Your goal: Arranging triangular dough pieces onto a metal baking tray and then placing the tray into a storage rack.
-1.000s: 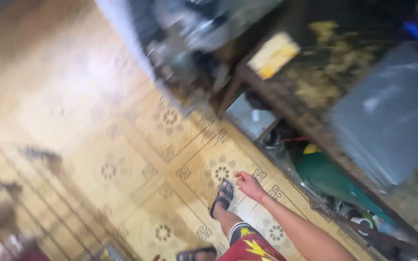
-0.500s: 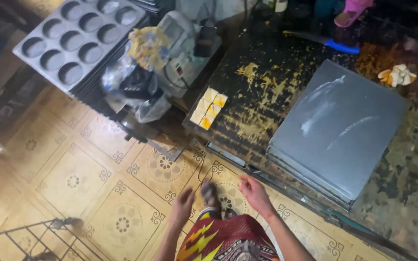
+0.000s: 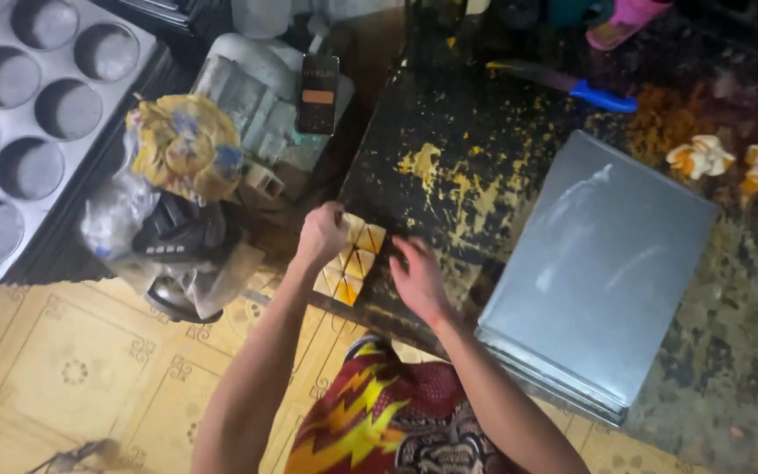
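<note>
A small stack of pale yellow squares with orange triangle marks (image 3: 349, 263) lies at the near left corner of a dark, crumb-spattered table (image 3: 449, 123). My left hand (image 3: 319, 233) rests on the stack's upper left corner, fingers curled over it. My right hand (image 3: 418, 279) hovers just right of the stack, fingers spread, touching or nearly touching its edge. A stack of flat grey metal trays (image 3: 603, 263) lies on the table right of my right hand.
A grey muffin tin (image 3: 24, 123) sits at the far left. Beside it are a yellow crumpled bag (image 3: 184, 145), clear plastic, a black device (image 3: 318, 93) and cluttered items. A blue-handled knife (image 3: 576, 86) and dough scraps (image 3: 702, 156) lie on the table's far side. Patterned yellow floor tiles (image 3: 63, 369) lie below.
The view swung from the floor up to the table and came closer. Both my hands rose from beside my legs to the stack of yellow squares.
</note>
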